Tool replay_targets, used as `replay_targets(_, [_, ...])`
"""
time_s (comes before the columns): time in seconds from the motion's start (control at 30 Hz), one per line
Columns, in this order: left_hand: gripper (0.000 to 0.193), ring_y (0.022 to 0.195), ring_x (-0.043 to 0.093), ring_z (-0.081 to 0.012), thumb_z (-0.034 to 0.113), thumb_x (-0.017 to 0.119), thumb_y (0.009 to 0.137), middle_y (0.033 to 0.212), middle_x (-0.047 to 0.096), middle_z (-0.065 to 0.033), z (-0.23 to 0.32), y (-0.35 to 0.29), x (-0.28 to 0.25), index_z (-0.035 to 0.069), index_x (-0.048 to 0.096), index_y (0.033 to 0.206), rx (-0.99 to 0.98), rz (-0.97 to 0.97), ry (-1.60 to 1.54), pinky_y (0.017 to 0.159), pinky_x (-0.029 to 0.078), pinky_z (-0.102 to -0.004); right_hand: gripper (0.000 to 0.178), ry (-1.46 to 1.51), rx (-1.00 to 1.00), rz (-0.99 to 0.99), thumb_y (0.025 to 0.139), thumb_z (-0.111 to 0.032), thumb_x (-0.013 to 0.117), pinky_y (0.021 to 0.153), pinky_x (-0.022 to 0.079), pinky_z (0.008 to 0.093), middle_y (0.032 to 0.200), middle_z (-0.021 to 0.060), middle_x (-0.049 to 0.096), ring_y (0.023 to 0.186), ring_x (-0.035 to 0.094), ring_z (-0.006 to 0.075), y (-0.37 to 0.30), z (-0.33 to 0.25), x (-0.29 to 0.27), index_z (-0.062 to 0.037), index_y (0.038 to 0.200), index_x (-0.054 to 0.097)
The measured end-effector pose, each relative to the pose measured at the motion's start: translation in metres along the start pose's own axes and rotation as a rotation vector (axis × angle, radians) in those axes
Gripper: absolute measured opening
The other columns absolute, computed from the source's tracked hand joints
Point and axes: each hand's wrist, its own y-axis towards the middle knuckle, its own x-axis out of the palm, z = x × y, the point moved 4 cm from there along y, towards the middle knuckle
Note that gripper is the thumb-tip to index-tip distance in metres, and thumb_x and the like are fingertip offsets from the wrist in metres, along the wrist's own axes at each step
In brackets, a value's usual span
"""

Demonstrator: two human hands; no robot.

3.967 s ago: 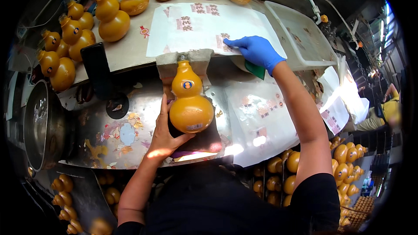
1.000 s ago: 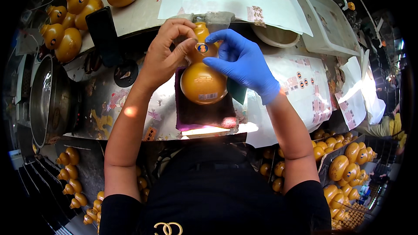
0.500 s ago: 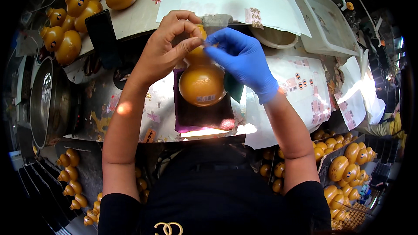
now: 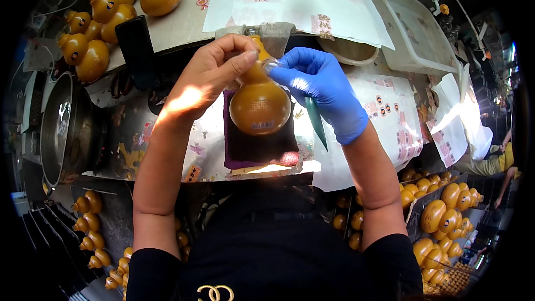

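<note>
A glossy mustard-yellow gourd-shaped bottle [image 4: 260,108] lies with its round base toward me and its neck pointing away, on a dark purple folded cloth [image 4: 262,153]. Fine print and a barcode mark its base. My bare left hand [image 4: 214,72] is closed in a pinch beside the neck; what its fingertips hold, if anything, cannot be made out. Opposite it, my blue-gloved right hand [image 4: 323,89] pinches a small clear piece [image 4: 271,63] against the bottle's upper bulb. A green flat scraper [image 4: 315,122] sticks out from under that glove's palm.
More gourd bottles [image 4: 92,58] stand at the far left near a dark phone [image 4: 135,50]. White decal sheets [image 4: 312,0] lie at the back and right. Around them are a grey cloth [image 4: 276,36], a metal pan [image 4: 58,128], a bowl [image 4: 351,50] and a clear plastic bin [image 4: 409,28].
Both hands have shifted slightly toward me, and the left wrist has turned. The right hand has moved a little right, turning the green scraper edge-on. The clear piece shows at its fingertips.
</note>
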Motion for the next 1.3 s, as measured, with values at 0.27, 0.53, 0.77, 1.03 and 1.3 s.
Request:
replay_targets(0.27, [0.02, 0.084, 0.05, -0.0083, 0.019, 0.064, 0.087, 0.099, 0.054, -0.0008, 0.005, -0.007, 0.012, 0.003, 0.059, 0.097, 0.009, -0.054, 0.023, 0.076, 0.043, -0.0222, 0.018, 0.063, -0.051, -0.073, 0.08, -0.013, 0.074, 0.069, 0.046, 0.0206, 0.081, 0.0019, 0.064, 0.075, 0.057, 0.0058, -0.009, -0.002, 0.006, 0.0001, 0.091, 0.068])
replay_targets(0.53, [0.057, 0.117, 0.048, -0.0185, 0.034, 0.069, 0.083, 0.123, 0.053, -0.0087, -0.02, -0.038, -0.022, 0.003, 0.047, 0.126, 0.252, 0.155, 0.012, 0.1, 0.034, -0.0316, 0.017, 0.182, 0.045, 0.121, 0.082, -0.017, 0.073, 0.053, 0.035, 0.0165, 0.067, -0.0039, 0.055, 0.057, 0.048, 0.0023, -0.028, 0.001, -0.011, -0.0039, 0.091, 0.068])
replay_targets(0.77, [0.091, 0.121, 0.049, -0.0307, 0.009, 0.081, 0.059, 0.131, 0.05, -0.0164, -0.075, -0.073, 0.015, 0.006, 0.039, 0.141, 0.266, 0.237, 0.816, 0.103, 0.036, -0.0394, 0.019, 0.258, 0.068, 0.221, 0.086, -0.018, 0.067, 0.046, 0.029, 0.0181, 0.064, -0.0029, 0.049, 0.05, 0.04, 0.0049, -0.037, 0.032, -0.027, -0.0037, 0.098, 0.065])
replay_targets(1.03, [0.09, 0.124, 0.042, -0.0313, 0.015, 0.086, 0.057, 0.132, 0.044, -0.0122, -0.045, -0.076, 0.032, 0.009, 0.044, 0.136, 0.52, 0.275, 1.064, 0.103, 0.034, -0.0411, 0.027, 0.218, 0.056, 0.183, 0.09, -0.016, 0.057, 0.047, 0.029, 0.0191, 0.064, -0.0014, 0.051, 0.05, 0.04, 0.0058, -0.042, 0.034, -0.03, -0.0021, 0.112, 0.063])
replay_targets(1.3, [0.086, 0.119, 0.046, -0.0323, 0.013, 0.083, 0.06, 0.131, 0.046, -0.0134, -0.057, -0.074, 0.037, 0.006, 0.043, 0.137, 0.45, 0.307, 0.946, 0.101, 0.035, -0.0412, 0.037, -0.068, -0.046, 0.053, 0.092, -0.009, 0.05, 0.059, 0.042, 0.0189, 0.067, -0.0009, 0.057, 0.058, 0.05, 0.0047, -0.031, 0.022, -0.017, -0.0059, 0.128, 0.058])
